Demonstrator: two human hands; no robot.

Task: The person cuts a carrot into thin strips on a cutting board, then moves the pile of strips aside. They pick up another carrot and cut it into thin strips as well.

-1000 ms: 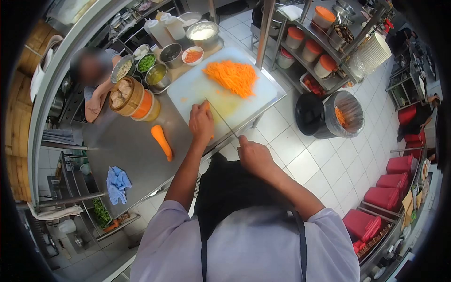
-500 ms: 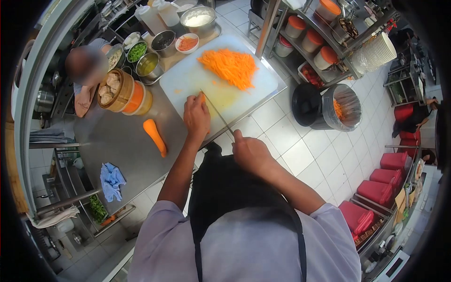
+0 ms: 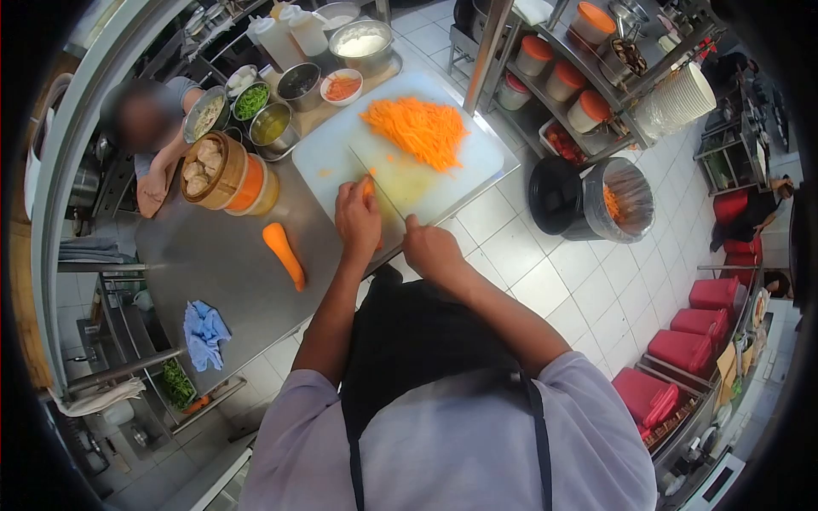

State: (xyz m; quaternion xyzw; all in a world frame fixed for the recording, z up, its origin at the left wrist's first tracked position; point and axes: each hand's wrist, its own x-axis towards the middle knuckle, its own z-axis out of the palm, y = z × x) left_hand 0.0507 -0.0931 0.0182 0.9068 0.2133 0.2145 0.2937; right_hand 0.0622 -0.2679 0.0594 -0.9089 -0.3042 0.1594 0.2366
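Across a pale tiled floor [image 3: 515, 255] stands a steel table [image 3: 204, 255], carrying a white cutting board [image 3: 328, 140]. Shredded carrot [image 3: 417, 132] is heaped on the board's far side. Nearer the torso, the left hand [image 3: 358, 223] closes its fingers over a partly hidden carrot piece [image 3: 368, 186], whose long axis seems to run away from the body. Just right of it slants the knife [image 3: 381, 186], its handle end gripped in the right hand [image 3: 434, 251].
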